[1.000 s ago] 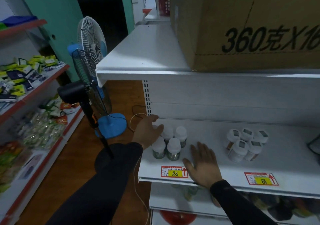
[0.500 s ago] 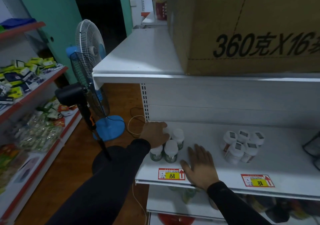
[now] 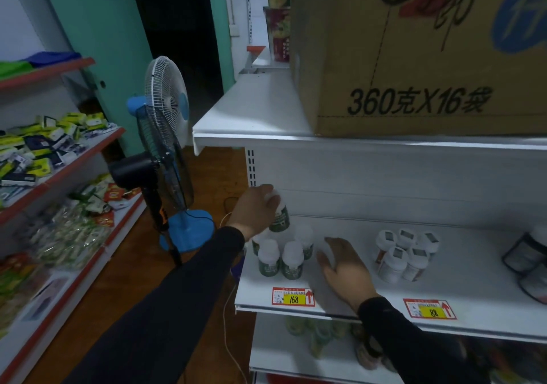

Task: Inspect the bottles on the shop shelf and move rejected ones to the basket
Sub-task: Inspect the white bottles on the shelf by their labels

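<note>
Now the left hand (image 3: 255, 209) grips a green-labelled bottle (image 3: 280, 217) lifted above four others (image 3: 281, 258); right hand (image 3: 343, 266) lies flat, fingers apart, near the shelf (image 3: 473, 283) lip, bare shelf beyond it. Labels unreadable.

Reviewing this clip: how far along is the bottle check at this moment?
Early. Nothing shows as done: no basket with rejects is in view. In hand: the left hand grips a green-labelled bottle by its cap, lifted off the shelf. The right hand rests flat on the shelf. Left: four green-labelled bottles above the 168 tag and the white bottle cluster stand untouched.
</note>
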A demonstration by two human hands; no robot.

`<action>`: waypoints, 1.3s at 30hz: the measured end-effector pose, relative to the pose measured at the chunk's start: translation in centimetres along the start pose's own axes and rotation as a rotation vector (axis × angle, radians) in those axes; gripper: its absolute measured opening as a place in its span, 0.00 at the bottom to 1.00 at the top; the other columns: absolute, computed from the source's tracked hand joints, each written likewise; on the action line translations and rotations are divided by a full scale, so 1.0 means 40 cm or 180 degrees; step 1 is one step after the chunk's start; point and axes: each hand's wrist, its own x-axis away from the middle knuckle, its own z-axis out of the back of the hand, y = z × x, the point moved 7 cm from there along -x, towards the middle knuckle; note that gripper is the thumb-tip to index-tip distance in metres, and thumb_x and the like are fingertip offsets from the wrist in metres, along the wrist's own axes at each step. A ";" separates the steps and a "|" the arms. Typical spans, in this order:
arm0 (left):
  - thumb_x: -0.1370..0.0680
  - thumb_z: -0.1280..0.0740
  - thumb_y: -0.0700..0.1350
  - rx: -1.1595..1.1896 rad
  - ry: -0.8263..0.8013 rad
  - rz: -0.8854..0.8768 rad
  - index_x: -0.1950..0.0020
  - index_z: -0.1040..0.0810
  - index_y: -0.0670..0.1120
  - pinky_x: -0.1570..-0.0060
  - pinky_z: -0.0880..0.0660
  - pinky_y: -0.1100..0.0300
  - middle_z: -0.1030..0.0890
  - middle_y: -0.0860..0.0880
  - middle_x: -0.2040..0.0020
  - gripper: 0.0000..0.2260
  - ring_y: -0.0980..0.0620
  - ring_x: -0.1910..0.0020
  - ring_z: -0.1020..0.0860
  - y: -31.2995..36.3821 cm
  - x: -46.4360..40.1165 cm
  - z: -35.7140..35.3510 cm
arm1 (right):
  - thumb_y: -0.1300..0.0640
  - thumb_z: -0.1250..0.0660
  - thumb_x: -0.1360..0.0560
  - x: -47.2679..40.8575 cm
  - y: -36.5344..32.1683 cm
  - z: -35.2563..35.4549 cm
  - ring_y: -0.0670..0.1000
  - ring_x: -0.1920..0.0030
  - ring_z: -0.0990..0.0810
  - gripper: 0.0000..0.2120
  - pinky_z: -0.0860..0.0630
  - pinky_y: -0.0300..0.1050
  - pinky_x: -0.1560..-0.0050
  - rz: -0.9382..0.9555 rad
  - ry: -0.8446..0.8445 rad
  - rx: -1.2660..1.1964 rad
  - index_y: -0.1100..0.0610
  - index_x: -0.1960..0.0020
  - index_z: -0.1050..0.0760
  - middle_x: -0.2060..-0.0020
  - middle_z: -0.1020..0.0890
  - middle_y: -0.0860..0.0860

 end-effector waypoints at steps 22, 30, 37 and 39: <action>0.20 0.34 0.51 0.2354 -0.0266 0.0630 0.51 0.20 0.46 0.48 0.20 0.52 0.16 0.42 0.51 0.10 0.44 0.50 0.18 0.042 0.157 -0.051 | 0.41 0.29 0.28 0.089 -0.194 0.114 0.42 0.47 0.23 0.23 0.21 0.44 0.46 0.0462 0.0359 -0.1545 0.43 0.36 0.30 0.46 0.23 0.44; 0.20 0.33 0.48 0.3194 -0.0551 0.1034 0.39 0.23 0.41 0.49 0.20 0.52 0.17 0.40 0.45 0.14 0.43 0.47 0.18 0.020 0.175 -0.088 | 0.48 0.34 0.22 0.111 -0.210 0.120 0.41 0.49 0.20 0.11 0.20 0.45 0.48 0.0608 0.0193 -0.1886 0.33 0.46 0.32 0.48 0.20 0.45; 0.25 0.27 0.48 0.3511 -0.0194 0.1176 0.40 0.25 0.43 0.51 0.21 0.53 0.17 0.42 0.46 0.17 0.45 0.48 0.18 0.013 0.175 -0.085 | 0.45 0.27 0.28 0.107 -0.193 0.115 0.40 0.43 0.25 0.29 0.23 0.36 0.44 0.0363 0.0189 -0.1876 0.43 0.31 0.34 0.41 0.30 0.43; 0.24 0.28 0.48 0.3540 -0.0231 0.1129 0.41 0.24 0.43 0.52 0.22 0.55 0.17 0.42 0.47 0.15 0.45 0.48 0.18 0.019 0.175 -0.084 | 0.47 0.28 0.27 0.109 -0.192 0.119 0.40 0.46 0.23 0.25 0.21 0.37 0.46 0.0352 0.0217 -0.2047 0.44 0.33 0.32 0.42 0.27 0.43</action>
